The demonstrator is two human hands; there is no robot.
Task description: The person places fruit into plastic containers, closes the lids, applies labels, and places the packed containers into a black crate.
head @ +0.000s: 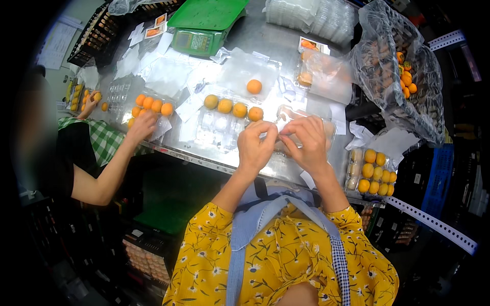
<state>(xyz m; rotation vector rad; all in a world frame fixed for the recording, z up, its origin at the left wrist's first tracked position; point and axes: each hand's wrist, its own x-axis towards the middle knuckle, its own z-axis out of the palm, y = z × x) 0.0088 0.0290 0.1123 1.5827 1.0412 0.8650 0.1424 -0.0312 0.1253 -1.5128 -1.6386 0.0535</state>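
My left hand [256, 147] and my right hand [305, 142] meet at the fingertips above the table's front edge. Thumbs and forefingers are pinched close together; whether something thin is between them cannot be made out. Beneath and behind them lies a clear plastic clamshell [330, 130], partly hidden by my fingers. Just left of my left hand is an open clear tray [219, 128], with several orange persimmons [225, 106] along its back row and bare cups in front. A single persimmon [254, 87] rests on a translucent sheet [237, 72] farther back.
A co-worker's hand [142, 125] touches persimmons in a tray at left. At the back stand a green weighing scale [195, 41] and stacked clear clamshells [331, 25]. A plastic-lined crate [421, 80] holds persimmons at right, above a filled tray [377, 174] at the table's corner.
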